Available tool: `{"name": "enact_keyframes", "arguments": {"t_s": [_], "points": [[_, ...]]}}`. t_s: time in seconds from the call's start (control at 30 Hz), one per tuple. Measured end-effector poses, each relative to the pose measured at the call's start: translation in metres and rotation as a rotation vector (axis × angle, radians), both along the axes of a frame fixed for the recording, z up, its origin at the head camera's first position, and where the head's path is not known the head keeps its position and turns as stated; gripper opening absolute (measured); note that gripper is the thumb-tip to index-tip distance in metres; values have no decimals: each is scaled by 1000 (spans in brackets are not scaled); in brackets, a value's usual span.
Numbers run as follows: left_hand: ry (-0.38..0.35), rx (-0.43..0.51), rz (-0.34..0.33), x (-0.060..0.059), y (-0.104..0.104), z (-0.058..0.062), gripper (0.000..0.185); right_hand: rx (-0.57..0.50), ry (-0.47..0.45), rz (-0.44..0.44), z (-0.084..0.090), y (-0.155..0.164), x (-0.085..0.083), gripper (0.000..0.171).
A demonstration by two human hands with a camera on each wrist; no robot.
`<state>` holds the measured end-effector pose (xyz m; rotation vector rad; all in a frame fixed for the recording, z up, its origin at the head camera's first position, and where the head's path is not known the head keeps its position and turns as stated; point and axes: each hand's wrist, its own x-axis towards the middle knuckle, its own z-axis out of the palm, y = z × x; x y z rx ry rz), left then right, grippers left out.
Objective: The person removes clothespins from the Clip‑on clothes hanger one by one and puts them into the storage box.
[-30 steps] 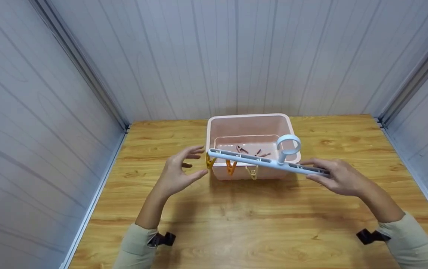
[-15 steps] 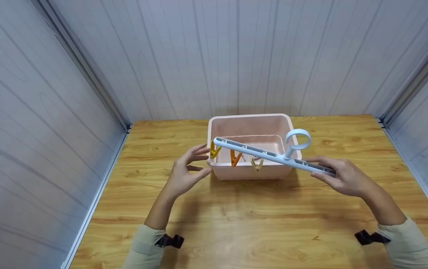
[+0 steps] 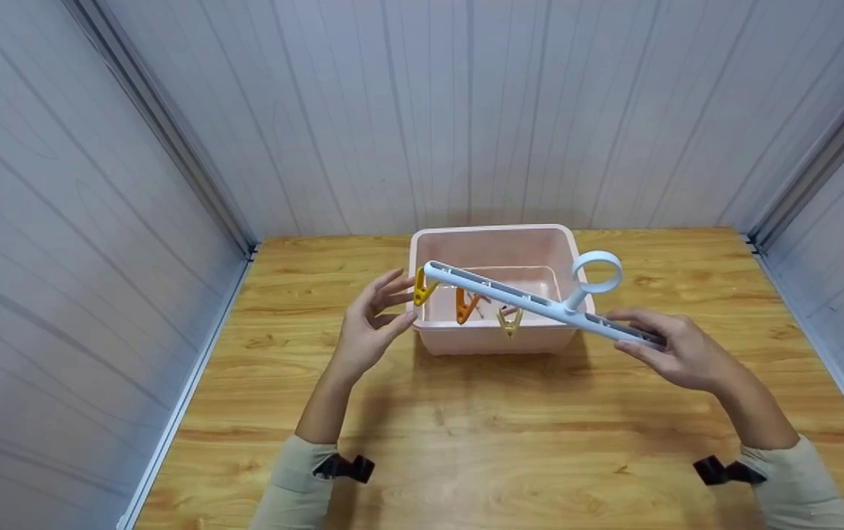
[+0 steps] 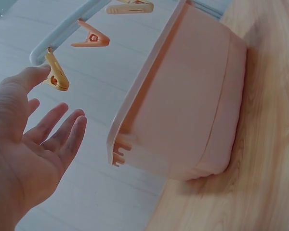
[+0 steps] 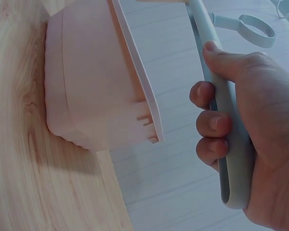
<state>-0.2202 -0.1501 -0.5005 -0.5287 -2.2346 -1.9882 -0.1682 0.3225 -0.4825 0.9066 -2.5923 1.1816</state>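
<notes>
My right hand (image 3: 680, 350) grips one end of a light blue clip hanger (image 3: 532, 303), its fingers and thumb curled round the bar in the right wrist view. The hanger slants up to the left over a pink bin, with its ring hook (image 3: 599, 272) rising from the bar. From the far half hang a yellow clip (image 3: 420, 291), an orange clip (image 3: 465, 305) and a cream clip (image 3: 510, 324). My left hand (image 3: 369, 327) is beside the yellow clip, fingers loosely spread; in the left wrist view its thumb (image 4: 36, 74) overlaps that clip's edge.
The pink bin (image 3: 496, 340) stands on the wooden table (image 3: 481, 434) against the back. Small dark reddish clips show on its floor, partly behind the hanger. Pale panelled walls (image 3: 422, 132) close off the back and both sides.
The hanger's clip-bearing end has risen and shifted slightly right, farther over the bin. My left hand has moved right and forward alongside it, while my right hand keeps its grip.
</notes>
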Motion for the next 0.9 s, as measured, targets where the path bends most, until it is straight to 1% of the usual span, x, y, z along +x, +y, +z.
{"name": "enact_keyframes", "arguments": {"t_s": [0.17, 0.3, 0.47, 0.6, 0.77, 0.9], "points": [[-39, 61, -4, -2, 3, 4, 67, -22, -2, 29, 2, 0, 0, 40], [-48, 64, -10, -1, 7, 7, 67, -41, -2, 52, 3, 0, 1, 42], [-40, 69, -11, -1, 10, 11, 62, -29, -8, 52, 5, 0, 2, 41], [-28, 67, -9, -1, 11, 11, 55, -6, -14, 40, 6, 0, 2, 40], [-23, 63, 2, 1, 12, 9, 48, 20, -18, 40, 6, 1, 3, 39], [-11, 64, 10, 0, 12, 8, 45, 27, -21, 41, 6, 1, 3, 39]]}}
